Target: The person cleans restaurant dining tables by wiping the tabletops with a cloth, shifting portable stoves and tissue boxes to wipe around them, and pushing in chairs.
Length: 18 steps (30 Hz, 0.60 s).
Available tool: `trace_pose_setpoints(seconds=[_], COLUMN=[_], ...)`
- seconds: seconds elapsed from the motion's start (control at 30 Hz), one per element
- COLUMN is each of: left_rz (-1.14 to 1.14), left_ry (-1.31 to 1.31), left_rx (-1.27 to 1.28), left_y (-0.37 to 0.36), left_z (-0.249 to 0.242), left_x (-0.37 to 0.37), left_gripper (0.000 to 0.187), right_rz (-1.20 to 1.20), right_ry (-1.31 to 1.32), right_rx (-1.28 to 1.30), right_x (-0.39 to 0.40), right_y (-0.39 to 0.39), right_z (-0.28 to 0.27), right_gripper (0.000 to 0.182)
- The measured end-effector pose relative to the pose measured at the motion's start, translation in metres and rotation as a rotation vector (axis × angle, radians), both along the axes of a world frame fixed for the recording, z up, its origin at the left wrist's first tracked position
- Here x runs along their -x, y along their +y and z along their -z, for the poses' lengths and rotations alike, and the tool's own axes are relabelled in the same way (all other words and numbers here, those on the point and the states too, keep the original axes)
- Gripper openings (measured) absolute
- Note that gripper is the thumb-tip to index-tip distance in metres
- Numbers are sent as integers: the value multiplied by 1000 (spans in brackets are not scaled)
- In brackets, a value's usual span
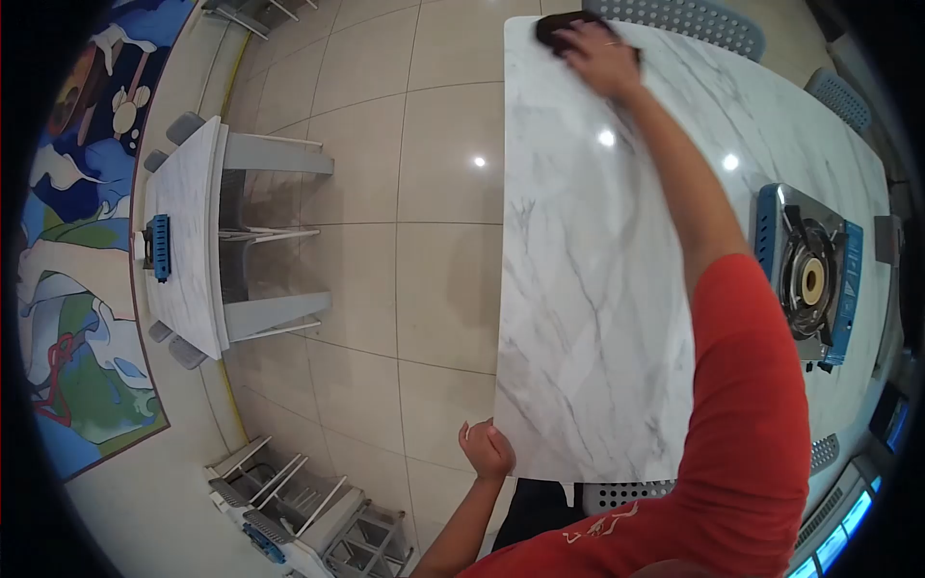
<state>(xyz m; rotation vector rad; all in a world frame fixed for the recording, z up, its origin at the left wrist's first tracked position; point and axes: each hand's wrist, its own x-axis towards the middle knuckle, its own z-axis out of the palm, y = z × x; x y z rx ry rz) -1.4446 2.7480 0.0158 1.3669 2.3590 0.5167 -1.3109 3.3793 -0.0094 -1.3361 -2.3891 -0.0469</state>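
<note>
While the view looks down over a red sleeve [742, 433], the left hand [487, 450] sits nearest, curled at the near corner of the white marble surface [588, 318], its fingers closed around the edge there. It holds nothing else. From the red sleeve the right arm stretches the whole length of the surface to its far corner, where the right hand [599, 56] lies flat, fingers spread and pressed down on a dark cloth [556, 26]. The cloth is bunched under the palm, and only its far and left parts show past the fingers; it lies right at the far left corner of the surface, touching the marble.

Off to the right, about midway along the surface and well apart from both hands, stands a blue single-burner gas stove [809, 275] with a black pan support. Ceiling lights are mirrored as bright spots on the marble between the stove and the arm.

Past the far edge, a grey perforated chair [689, 21] is tucked close to the surface. To the left, across the pale tiled floor [385, 193], a second marble table [188, 236] stands against a painted wall mural [72, 250], with a small blue stove [160, 248] on it.
</note>
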Motion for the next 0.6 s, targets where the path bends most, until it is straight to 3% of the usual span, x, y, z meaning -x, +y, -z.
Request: trace_pose_setpoints(seconds=[0.13,0.17,0.2,0.3,0.37,0.43,0.47,0.5,0.53,0.6], left_rz=[-17,-23,-5,15,16,32,47,50,56,91], left_ry=[-11,-5,-26,-54,-57,-43,-54,-42,-30,8], left_rx=[5,17,-5,-36,-56,-69,-92,-107,-125,-137], left_y=[5,3,1,1,-4,0,2,2,2,-1], left_z=[-7,-5,-1,5,1,2,3,2,3,9], left_x=[-3,-2,-1,-1,0,0,-2,-2,-1,3], left_gripper=[29,29,29,28,28,29,29,29,29,28], right_rz=[298,481,726,844,607,241,118,60,6,-67], right_ry=[-20,-11,-113,-71,24,-65,-8,-4,69,-157], right_rx=[-107,-54,-35,18,-14,-231,-68,-245,-72,-118], right_x=[-138,-169,-184,-138,-79,-12,18,42,60,73], right_y=[39,45,44,10,-13,-49,-85,-127,-168,-271], right_z=[20,30,37,20,13,8,-10,1,-2,-1], right_gripper=[46,50,54,54,43,33,34,38,42,46])
